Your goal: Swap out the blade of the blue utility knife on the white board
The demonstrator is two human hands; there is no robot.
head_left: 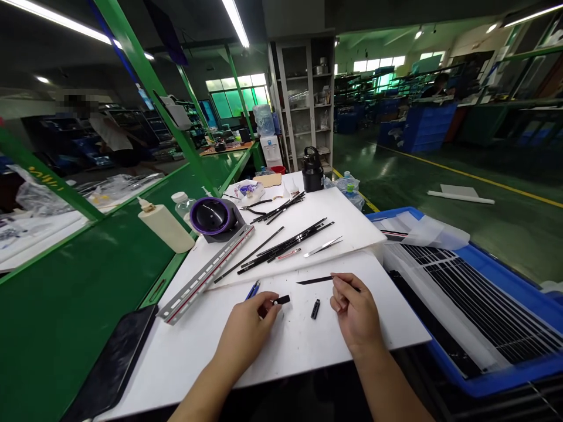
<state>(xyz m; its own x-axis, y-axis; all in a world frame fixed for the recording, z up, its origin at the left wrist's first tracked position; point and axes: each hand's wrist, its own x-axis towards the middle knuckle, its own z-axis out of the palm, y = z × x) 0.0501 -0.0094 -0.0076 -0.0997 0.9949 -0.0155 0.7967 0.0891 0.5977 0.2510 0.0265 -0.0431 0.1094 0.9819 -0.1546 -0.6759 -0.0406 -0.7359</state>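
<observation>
- Pinching a short black block (282, 300) between thumb and fingers of the left hand (251, 321), leaving only the block's width between the tips; pointing its free end toward 3 o'clock.
- Gripping a thin black strip (314, 281) by one end in the right hand (357, 316), closing fingertips tight and curling the rest; aiming the strip's tip toward 9 o'clock.
- Noting a small black part (315, 309) lying loose on the white tabletop (299, 349), between both hands.
- Having bare room at 6 o'clock of that part, reaching to the near edge.
- Meeting a raised white foam sheet (356, 231) at 12 o'clock, bearing loose black strips (285, 246) and tweezers (323, 247).
- Finding a slotted metal rail (207, 272) bounding the room at 10 o'clock of the left hand.
- Spotting a blue crate (488, 384) at 3 o'clock of the right hand, past the table's edge, holding rows of dark strips (497, 305) and white sheeting.
- Recording a squeeze bottle (167, 228) leaning at 10 o'clock of the left hand; unable to tell its contents.
</observation>
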